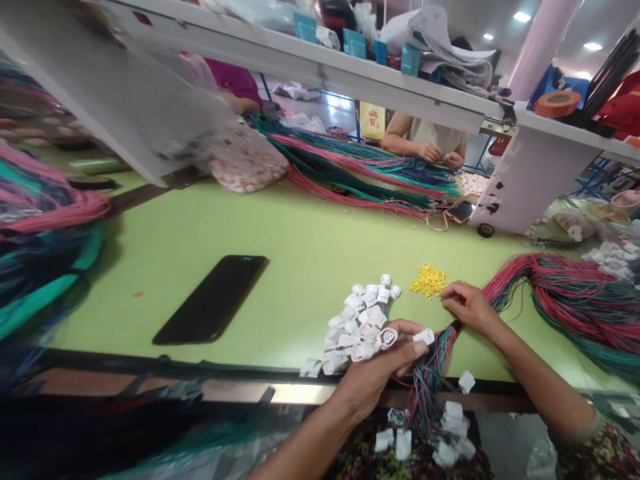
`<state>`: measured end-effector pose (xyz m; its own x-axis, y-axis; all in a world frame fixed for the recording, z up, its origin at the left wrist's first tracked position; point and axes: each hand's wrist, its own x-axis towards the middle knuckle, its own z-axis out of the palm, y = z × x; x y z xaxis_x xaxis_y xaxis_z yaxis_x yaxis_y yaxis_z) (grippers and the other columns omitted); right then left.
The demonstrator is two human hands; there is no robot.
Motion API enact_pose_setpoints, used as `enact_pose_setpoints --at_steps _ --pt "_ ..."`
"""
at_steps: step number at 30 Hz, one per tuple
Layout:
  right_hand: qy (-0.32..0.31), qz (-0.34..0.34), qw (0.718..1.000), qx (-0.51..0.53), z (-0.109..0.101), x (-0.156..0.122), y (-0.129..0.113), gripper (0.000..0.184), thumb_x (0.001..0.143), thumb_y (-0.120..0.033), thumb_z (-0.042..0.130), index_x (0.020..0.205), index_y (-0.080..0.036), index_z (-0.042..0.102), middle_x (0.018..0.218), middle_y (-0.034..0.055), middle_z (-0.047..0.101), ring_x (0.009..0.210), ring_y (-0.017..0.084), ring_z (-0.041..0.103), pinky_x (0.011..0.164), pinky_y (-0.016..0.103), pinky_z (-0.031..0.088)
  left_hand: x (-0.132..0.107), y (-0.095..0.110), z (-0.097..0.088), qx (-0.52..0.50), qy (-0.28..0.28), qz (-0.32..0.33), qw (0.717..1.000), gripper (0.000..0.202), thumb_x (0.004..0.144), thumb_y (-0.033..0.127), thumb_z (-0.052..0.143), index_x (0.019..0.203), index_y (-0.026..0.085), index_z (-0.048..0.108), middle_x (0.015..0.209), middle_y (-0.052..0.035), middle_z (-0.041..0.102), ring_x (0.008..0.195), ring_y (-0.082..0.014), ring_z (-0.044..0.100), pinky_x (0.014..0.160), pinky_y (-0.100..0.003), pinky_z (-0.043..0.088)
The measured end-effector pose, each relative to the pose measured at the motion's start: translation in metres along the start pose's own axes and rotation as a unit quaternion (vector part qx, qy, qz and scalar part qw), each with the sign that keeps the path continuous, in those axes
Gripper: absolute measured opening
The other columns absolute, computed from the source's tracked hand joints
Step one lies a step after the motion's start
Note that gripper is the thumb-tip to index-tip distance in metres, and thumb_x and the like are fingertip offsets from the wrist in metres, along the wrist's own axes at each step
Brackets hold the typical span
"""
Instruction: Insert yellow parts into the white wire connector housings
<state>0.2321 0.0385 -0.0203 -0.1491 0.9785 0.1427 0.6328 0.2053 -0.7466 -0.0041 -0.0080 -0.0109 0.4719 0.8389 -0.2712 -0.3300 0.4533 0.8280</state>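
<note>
— A green counter (160, 220) fills the middle of the frame, with a shelf (320, 67) slanting across the top and a black phone (211, 299) lying left of centre. Where are the hands?

— Both right of centre. The left hand (377, 373), lower down, has its thumb and fingers closed around a white plug (424, 337), beside a cluster of plugs (355, 320).

— And the right hand (473, 308)?

— Just beside the yellow bits (429, 280) on the counter. Its fingers are drawn nearly together; I can't tell whether anything is pinched there.

— Which way do the yellow bits lie from those fingertips?

— Towards the upper left, very near. The left hand is farther off, below them.

— And the wires (430, 377)?

— Their long axis slants from the lower middle towards the upper right, passing under the right hand, with the white plug at their left.
</note>
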Motion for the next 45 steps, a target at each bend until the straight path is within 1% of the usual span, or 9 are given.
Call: enact_pose_setpoints --at_steps 7,12,15,20,27,30,34,41,45 --pt "0.0 0.002 0.999 -0.044 0.021 0.013 0.002 0.006 0.077 -0.014 0.067 0.078 -0.019 0.067 0.07 -0.0014 0.057 0.062 0.014 0.05 0.062 0.026 0.04 0.0 -0.001 0.001 0.004 0.023 0.017 1.0 0.026 0.072 0.038 0.082 0.087 0.02 0.071 0.056 0.0057 0.045 0.05 -0.0087 0.034 0.049 -0.025 0.021" --pt "0.007 -0.008 0.999 -0.03 0.022 0.017 0.0 0.011 0.078 -0.011 0.064 0.071 -0.019 0.066 0.072 0.0002 0.059 0.068 0.015 0.052 0.067 0.028 0.041 0.0 -0.002 0.002 0.004 0.035 0.031 0.999 0.022 0.073 0.036 0.081 0.085 0.02 0.07 0.059 0.0045 0.051 0.049 -0.0083 0.036 0.048 -0.026 0.025" --pt "0.005 -0.005 1.0 0.007 0.019 0.009 -0.004 0.007 0.084 -0.019 0.062 0.08 -0.018 0.068 0.074 0.0007 0.062 0.067 0.015 0.054 0.063 0.027 0.044 0.0 -0.002 0.003 -0.007 0.055 0.034 0.998 0.024 0.074 0.038 0.081 0.084 0.02 0.069 0.064 0.0022 0.058 0.049 -0.0073 0.036 0.048 -0.025 0.025" --pt "0.002 0.037 0.986 0.162 0.02 -0.021 -0.032 0.023 0.088 -0.04 0.066 0.091 -0.017 0.068 0.071 0.0 0.065 0.059 0.013 0.056 0.055 0.025 0.047 0.002 -0.002 0.006 -0.043 0.071 0.047 0.995 0.026 0.074 0.04 0.081 0.087 0.021 0.07 0.055 0.0045 0.055 0.047 -0.0073 0.037 0.045 -0.024 0.02" --pt "0.104 -0.076 0.988 0.085 0.027 -0.038 -0.06 0.01 0.09 -0.026 0.068 0.082 -0.02 0.069 0.074 0.0008 0.064 0.064 0.014 0.058 0.059 0.026 0.047 0.0 0.001 0.008 -0.045 0.065 0.046 0.996 0.025 0.075 0.041 0.081 0.086 0.02 0.071 0.054 0.0034 0.057 0.048 -0.0076 0.038 0.045 -0.024 0.018" --pt "0.105 -0.105 0.986 0.077 0.024 -0.036 -0.058 0.004 0.09 -0.023 0.067 0.088 -0.021 0.07 0.076 0.001 0.065 0.065 0.014 0.059 0.059 0.027 0.048 -0.001 0.002 0.008 -0.039 0.059 0.044 0.997 0.026 0.074 0.041 0.081 0.087 0.02 0.071 0.054 0.0039 0.056 0.048 -0.0073 0.04 0.045 -0.023 0.019" --pt "0.071 -0.172 0.981 0.06 0.019 -0.035 -0.057 0.013 0.094 -0.018 0.061 0.098 -0.023 0.072 0.085 0.0035 0.069 0.077 0.017 0.066 0.069 0.03 0.053 0.0 0.002 0.008 -0.033 0.046 0.039 0.998 0.029 0.074 0.042 0.081 0.089 0.02 0.069 0.05 0.0049 0.054 0.048 -0.0073 0.042 0.045 -0.023 0.019" --pt "0.141 -0.154 0.974 0.087 0.024 -0.036 -0.055 0.005 0.088 -0.018 0.071 0.086 -0.022 0.069 0.078 0.0012 0.068 0.069 0.015 0.064 0.061 0.027 0.051 0.001 0.003 0.009 -0.027 0.041 0.036 0.998 0.034 0.074 0.044 0.081 0.091 0.018 0.068 0.051 0.0029 0.058 0.046 -0.0071 0.041 0.043 -0.022 0.019" --pt "0.151 -0.2 0.966 0.059 0.027 -0.037 -0.053 0.007 0.089 -0.016 0.07 0.09 -0.023 0.071 0.084 0.0034 0.068 0.078 0.018 0.066 0.068 0.031 0.054 0.001 0.001 0.01 -0.04 0.045 0.038 0.997 0.035 0.074 0.046 0.081 0.089 0.018 0.067 0.05 0.0031 0.058 0.045 -0.0065 0.04 0.043 -0.022 0.019"
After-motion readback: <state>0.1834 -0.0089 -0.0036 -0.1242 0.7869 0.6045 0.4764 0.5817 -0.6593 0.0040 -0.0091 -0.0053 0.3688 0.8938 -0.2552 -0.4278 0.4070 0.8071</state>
